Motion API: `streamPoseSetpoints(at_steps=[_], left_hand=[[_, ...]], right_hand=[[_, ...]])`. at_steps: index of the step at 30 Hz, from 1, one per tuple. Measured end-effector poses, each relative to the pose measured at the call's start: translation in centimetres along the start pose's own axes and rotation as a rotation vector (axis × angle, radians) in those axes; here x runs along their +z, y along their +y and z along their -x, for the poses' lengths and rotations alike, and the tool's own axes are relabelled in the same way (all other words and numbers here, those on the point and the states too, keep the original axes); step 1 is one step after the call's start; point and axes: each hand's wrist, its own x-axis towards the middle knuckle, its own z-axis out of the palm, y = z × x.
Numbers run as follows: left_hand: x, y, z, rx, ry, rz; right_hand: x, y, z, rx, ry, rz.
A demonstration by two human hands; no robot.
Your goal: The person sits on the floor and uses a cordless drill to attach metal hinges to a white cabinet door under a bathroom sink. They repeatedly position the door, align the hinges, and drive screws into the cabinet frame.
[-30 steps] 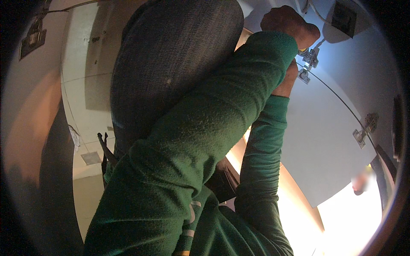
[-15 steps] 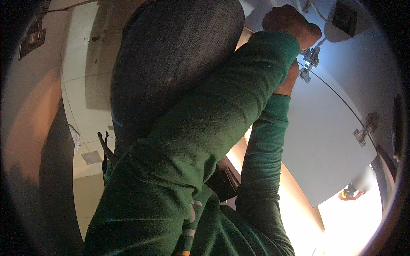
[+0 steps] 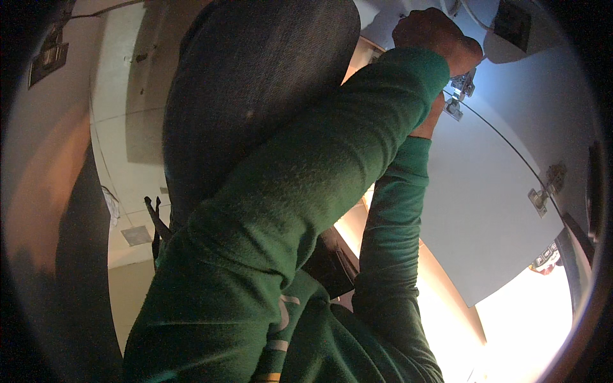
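Observation:
My left hand [image 3: 434, 37], at the end of a green sleeve that crosses the view, is curled closed at the upper right. What its fingers hold is hidden behind the back of the hand. Just below it is a metal cabinet hinge [image 3: 463, 83], with another hinge piece [image 3: 453, 108] on the edge of a pale door panel [image 3: 491, 198]. My right hand [image 3: 434, 117] shows only as a strip near the wrist. Its fingers are hidden behind my left sleeve, close to the same hinge.
Another hinge [image 3: 539, 201] joins the panel farther right. A dark square box [image 3: 512, 25] with a cable is on the wall at the top right. A denim-covered leg [image 3: 262, 83] fills the upper middle. Bright light spills in at the lower right, beside a small patterned thing [image 3: 546, 258].
Both forearms have shifted very slightly left, while the hands stay by the hinge. At the lower right edge, the dark and orange shape has gone and a patterned thing shows higher up.

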Motion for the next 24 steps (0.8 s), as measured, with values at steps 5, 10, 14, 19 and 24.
streamPoseSetpoints(at_steps=[5,10,14,19,24], left_hand=[[0.4,0.7,0.7,0.012,-0.033,-0.003],[-0.5,-0.1,-0.3,-0.050,0.056,-0.090],[0.2,2.3,0.6,-0.184,0.067,-0.242],[-3.4,-0.5,0.4,-0.183,-0.263,0.387],[-2.9,-1.0,0.2,-0.082,-0.189,0.328]], right_hand=[[-0.1,0.7,0.4,-0.005,0.041,0.043],[1.9,1.0,-1.9,-0.083,-0.002,0.015],[0.8,1.1,-0.9,-0.052,0.045,0.036],[0.9,1.3,-0.8,-0.052,0.054,0.027],[1.3,1.2,-1.2,-0.067,0.048,0.024]])
